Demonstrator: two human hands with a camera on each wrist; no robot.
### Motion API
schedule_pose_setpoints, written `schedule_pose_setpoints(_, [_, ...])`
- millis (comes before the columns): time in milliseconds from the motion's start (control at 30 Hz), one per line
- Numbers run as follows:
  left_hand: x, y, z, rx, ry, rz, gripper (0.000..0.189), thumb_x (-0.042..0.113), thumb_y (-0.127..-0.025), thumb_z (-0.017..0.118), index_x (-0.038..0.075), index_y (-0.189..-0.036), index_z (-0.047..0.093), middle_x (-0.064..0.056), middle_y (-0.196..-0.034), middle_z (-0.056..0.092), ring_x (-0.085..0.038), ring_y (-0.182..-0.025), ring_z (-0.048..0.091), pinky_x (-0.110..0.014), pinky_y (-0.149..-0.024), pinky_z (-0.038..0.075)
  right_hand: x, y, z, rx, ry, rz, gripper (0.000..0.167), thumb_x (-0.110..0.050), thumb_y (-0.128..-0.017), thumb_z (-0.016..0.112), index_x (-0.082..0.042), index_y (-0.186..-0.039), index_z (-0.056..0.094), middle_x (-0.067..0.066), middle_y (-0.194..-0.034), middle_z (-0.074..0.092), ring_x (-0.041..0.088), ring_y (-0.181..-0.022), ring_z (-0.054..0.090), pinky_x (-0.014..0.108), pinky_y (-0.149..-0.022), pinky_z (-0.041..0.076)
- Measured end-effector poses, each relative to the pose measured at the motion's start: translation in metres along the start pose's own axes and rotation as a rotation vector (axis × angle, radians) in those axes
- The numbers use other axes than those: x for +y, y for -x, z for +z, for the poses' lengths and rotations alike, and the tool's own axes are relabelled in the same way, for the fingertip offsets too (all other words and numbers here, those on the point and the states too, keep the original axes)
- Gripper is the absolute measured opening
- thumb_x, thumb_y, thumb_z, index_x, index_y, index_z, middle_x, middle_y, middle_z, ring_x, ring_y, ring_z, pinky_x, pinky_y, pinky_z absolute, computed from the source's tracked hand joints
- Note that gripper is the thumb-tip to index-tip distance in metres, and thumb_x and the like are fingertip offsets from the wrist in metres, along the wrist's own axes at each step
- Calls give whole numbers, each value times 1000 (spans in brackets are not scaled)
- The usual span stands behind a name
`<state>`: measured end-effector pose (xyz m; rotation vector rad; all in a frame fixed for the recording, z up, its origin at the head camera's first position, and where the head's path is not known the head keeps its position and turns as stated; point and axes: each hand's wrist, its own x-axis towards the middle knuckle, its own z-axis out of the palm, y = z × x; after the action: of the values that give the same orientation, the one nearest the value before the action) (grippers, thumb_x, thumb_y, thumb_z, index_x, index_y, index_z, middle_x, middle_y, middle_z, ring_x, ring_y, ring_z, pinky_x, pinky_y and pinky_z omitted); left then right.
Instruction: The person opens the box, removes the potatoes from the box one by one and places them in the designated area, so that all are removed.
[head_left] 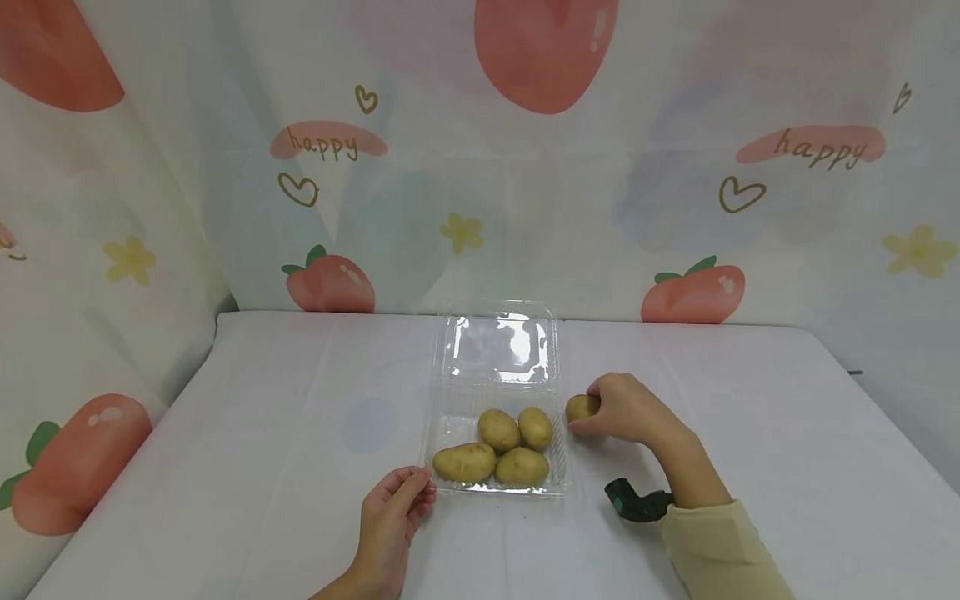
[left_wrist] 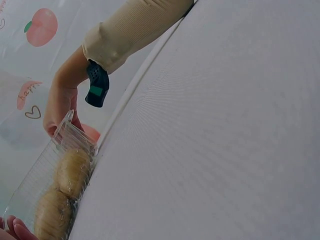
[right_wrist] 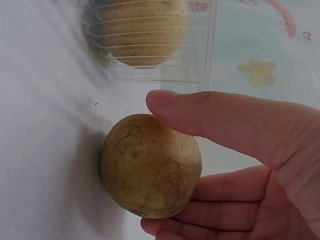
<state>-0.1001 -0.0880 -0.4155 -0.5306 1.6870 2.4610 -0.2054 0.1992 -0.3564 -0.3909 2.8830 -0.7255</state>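
A clear plastic clamshell container [head_left: 566, 479] lies on the white table with its lid [head_left: 498, 350] folded back. Several potatoes [head_left: 463, 462] sit inside it, mostly toward the front and right. My left hand [head_left: 393, 504] pinches the container's front left corner between thumb and fingers. Just outside the right wall, my right hand [head_left: 630, 408] grips another potato [right_wrist: 150, 165]. In the right wrist view the thumb lies on one side of that round potato and the fingers on the other. Low on the left of the left wrist view, only the left fingertips [left_wrist: 20, 230] show.
White cloth covers the table [head_left: 262, 458]. Behind it hangs a curtain [head_left: 525, 183] printed with peaches, hearts and flowers, which also runs along the left side. A dark wrist camera [head_left: 637, 502] sticks out from the right sleeve, low over the cloth.
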Motion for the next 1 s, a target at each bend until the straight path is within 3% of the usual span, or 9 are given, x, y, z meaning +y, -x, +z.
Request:
schedule_pose_setpoints(267, [-1,0,-1,-5,0,0,17,17,-90,59,1,-95,55,-4,-82,58,-12,-74,55,-21,-68,48,-2,1,-3,8,12,-4,35,-27,-68,78,2,-82,64,1,-66,53,16,-61,47,29,-56,39])
schedule_pose_setpoints(467, [1,0,1,5,-5,4,17,17,-89,59,1,-94,55,-5,-82,58,-13,-74,55,-21,-68,48,-7,6,-10,8,15,-12,32,-30,-68,78,-2,-76,63,1,-66,54,16,-63,47,32,-57,41])
schedule_pose_setpoints(667, [1,0,3,19,-18,3,17,17,-89,59,1,-94,54,-4,-82,58,-13,-75,55,-21,-68,48,-15,12,-16,33,22,-38,43,-30,-68,78,3,-93,66,15,-92,64,26,-84,58,44,-73,48])
schedule_pose_setpoints(1000, [1,0,2,15,-10,3,18,17,-88,60,0,-94,55,-5,-82,58,-13,-75,55,-21,-68,48,-30,19,-19,83,19,-105,53,-26,-74,75,8,-112,59,20,-102,63,34,-95,58,46,-78,48])
